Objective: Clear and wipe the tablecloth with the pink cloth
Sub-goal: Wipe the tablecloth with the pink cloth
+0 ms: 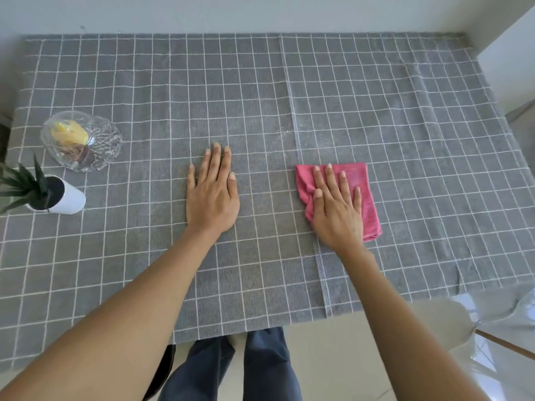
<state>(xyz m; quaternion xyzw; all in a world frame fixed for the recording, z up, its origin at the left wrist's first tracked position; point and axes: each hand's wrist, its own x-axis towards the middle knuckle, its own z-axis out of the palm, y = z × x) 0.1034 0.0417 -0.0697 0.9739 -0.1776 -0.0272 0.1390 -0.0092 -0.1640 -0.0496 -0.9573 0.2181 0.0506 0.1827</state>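
Observation:
A grey tablecloth (pixel 376 105) with a white grid covers the table. The pink cloth (pixel 367 198) lies folded on it, right of centre. My right hand (pixel 337 209) presses flat on the pink cloth with fingers spread, covering its left half. My left hand (pixel 212 195) rests palm down on the bare tablecloth near the middle, fingers together and holding nothing.
A clear glass bowl (pixel 82 140) with a yellow object inside stands at the left. A small plant in a white pot (pixel 65 198) stands in front of it by the left edge. A pale chair (pixel 474 337) is at the lower right. Walls border the table's far and right sides.

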